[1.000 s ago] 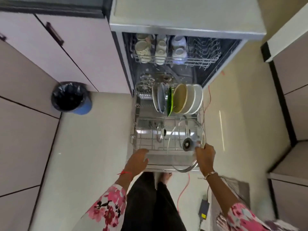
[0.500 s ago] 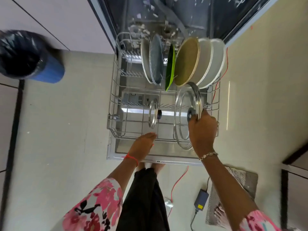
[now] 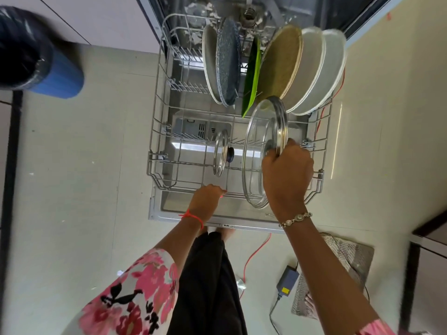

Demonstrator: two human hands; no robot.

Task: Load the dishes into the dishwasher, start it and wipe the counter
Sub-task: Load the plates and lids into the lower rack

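Observation:
The dishwasher's lower rack (image 3: pixel 154 151) is pulled out over the open door (image 3: pixel 217 220). My right hand (image 3: pixel 286 175) grips a large glass lid (image 3: pixel 256 151) by its knob and rim, holding it upright on edge in the rack's front right part. My left hand (image 3: pixel 208 197) rests on the rack's front rail, fingers curled over the wire. A small glass lid (image 3: pixel 220 153) stands upright to the left of the large one. Several plates (image 3: pixel 312 71) and a green dish (image 3: pixel 252 78) stand in the rack's back row.
A blue bin with a black liner (image 3: pixel 36 56) stands on the floor at the left. A red cable (image 3: pixel 256 252), a blue power adapter (image 3: pixel 286 282) and a grey mat (image 3: pixel 343 259) lie on the floor at the right. Cabinet fronts (image 3: pixel 428 262) are at the right edge.
The large glass lid went from lying tilted at the rack's front to standing on edge in the rack. The view dropped closer to the rack.

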